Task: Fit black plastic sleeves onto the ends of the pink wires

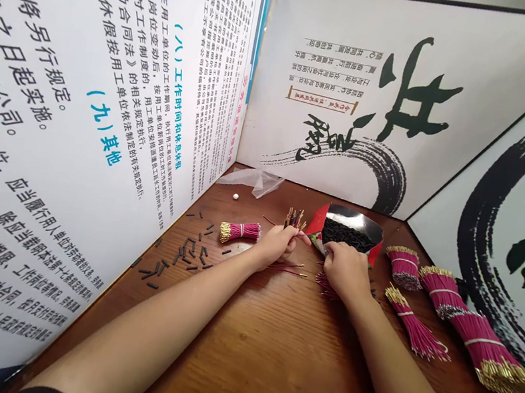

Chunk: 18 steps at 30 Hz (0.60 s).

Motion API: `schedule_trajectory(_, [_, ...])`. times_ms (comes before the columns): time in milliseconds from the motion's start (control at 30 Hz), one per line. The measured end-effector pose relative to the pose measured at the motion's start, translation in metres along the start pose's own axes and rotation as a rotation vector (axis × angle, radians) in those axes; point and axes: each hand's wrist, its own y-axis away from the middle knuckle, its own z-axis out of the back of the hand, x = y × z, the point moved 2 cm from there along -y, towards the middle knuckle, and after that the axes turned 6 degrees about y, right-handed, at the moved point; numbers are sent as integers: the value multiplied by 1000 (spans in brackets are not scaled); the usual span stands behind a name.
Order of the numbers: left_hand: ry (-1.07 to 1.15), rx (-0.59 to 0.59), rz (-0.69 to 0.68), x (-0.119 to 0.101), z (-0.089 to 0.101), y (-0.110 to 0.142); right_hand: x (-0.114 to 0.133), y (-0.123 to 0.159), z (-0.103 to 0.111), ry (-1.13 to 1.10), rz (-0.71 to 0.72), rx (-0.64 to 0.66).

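My left hand [278, 245] is closed round several thin wires [296, 219]. Their gold-coloured tips, some with black sleeves, stick up above the fingers. A few more magenta wires [287, 269] lie under and beside this hand. My right hand [347, 269] is curled at the near edge of a red carton [319, 219] that is filled with small black tubes [347, 236]. Its fingertips are partly hidden, and I cannot make out what is between them. Beneath that hand a bundle of magenta wires [325, 285] shows in part.
Loose black tubes [189, 251] are scattered at the left. A tied magenta wire bundle [240, 232] lies left of my hands. At the right are more tied bundles [477, 329]. A clear plastic bag [259, 182] is at the back. Printed panels [320, 159] wall in the wooden table [252, 371].
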Motion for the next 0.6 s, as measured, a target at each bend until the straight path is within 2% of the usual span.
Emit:
schedule_trajectory(133, [41, -76, -10, 3, -1, -2, -2, -1, 0, -30, 4, -23])
schedule_trajectory(300, [40, -78, 10, 5, -1, -4, -3, -1, -1, -87, 0, -43])
schedule_trajectory(600, [46, -75, -78, 5, -2, -1, -8, -2, -5, -188, -2, -164])
